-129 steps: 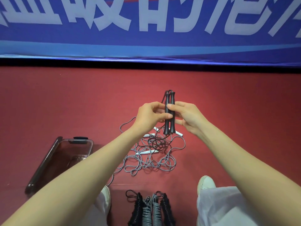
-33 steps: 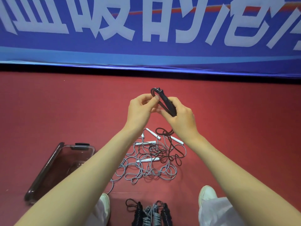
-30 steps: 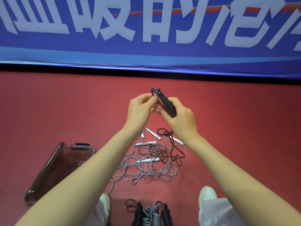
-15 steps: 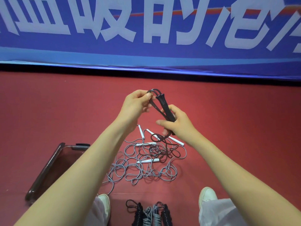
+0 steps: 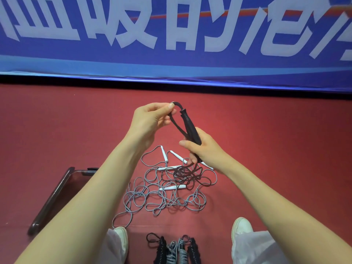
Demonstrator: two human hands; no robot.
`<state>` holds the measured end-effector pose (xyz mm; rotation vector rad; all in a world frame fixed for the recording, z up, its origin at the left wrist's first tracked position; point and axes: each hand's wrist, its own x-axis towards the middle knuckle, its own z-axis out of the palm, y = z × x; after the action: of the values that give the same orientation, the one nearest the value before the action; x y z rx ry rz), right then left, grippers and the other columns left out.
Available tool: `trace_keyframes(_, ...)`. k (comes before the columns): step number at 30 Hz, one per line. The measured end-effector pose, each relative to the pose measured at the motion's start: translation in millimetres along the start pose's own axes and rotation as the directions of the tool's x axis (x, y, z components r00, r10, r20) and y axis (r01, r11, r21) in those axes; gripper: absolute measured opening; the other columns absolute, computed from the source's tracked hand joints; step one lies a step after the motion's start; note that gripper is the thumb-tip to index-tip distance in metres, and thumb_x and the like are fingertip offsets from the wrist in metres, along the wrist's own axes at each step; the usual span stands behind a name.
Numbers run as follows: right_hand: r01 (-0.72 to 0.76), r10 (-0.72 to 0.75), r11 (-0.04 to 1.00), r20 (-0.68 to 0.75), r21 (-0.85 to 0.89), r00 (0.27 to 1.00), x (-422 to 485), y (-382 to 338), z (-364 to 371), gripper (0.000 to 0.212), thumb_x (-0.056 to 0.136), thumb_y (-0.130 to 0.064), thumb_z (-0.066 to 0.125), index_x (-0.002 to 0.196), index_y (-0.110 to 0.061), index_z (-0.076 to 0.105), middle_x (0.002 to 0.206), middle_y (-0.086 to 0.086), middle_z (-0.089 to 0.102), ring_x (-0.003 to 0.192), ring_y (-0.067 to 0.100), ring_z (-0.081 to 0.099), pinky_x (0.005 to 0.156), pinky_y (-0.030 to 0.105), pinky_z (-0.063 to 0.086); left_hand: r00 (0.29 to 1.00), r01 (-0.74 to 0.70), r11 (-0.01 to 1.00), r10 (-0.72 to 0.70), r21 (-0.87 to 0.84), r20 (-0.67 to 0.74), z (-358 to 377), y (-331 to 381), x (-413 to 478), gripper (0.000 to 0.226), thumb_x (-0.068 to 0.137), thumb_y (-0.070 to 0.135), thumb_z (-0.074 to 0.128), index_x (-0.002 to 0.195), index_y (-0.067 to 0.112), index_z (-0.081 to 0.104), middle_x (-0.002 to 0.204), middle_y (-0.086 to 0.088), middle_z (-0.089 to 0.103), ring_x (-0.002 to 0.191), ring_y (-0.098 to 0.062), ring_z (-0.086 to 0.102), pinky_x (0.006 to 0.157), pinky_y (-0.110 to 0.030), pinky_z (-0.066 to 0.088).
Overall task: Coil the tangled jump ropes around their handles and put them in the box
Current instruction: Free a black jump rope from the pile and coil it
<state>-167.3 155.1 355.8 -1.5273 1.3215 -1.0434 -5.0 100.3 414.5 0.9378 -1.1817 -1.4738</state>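
- We are holding our left hand (image 5: 150, 121) up, forearm stretched forward, pinching the black rope (image 5: 176, 124) between thumb and forefinger.
- We are gripping the black handles (image 5: 189, 127) in our right hand (image 5: 204, 148), slightly lower.

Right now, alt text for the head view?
Right-hand grip holds black handles while left-hand grip pinches their black cord in a loop above a red floor. Below lie tangled grey ropes with white handles, a translucent box at left, and coiled ropes between the person's shoes.
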Motion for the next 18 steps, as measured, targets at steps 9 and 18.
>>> trace_keyframes(9,0.063,-0.056,0.998,-0.203,0.03,0.978,4.1,5.0,1.0,0.018,0.094,-0.011,0.058,0.09,-0.02,0.043,0.05,-0.01,0.039,0.038,0.011,0.034,0.047,0.033,0.041,0.989,0.095,0.984,-0.077,-0.151,0.125,11.4,-8.0,-5.7,0.007,0.09,0.011,0.062,0.094,0.006,0.065,0.085,-0.003,0.069,0.067,-0.004,0.065,0.068,-0.015,0.053)
trace_keyframes(18,0.046,-0.04,0.98,-0.039,0.192,0.998,-1.2,-5.2,1.7,0.023,0.097,-0.001,0.049,0.115,-0.014,0.045,0.057,-0.007,0.044,0.039,0.01,0.036,0.045,0.028,0.044,0.988,0.058,0.998,-0.058,0.001,0.144,22.6,-24.7,-14.9,0.024,0.085,0.0,0.067,0.107,0.0,0.058,0.076,-0.006,0.062,0.061,-0.008,0.065,0.062,-0.017,0.055)
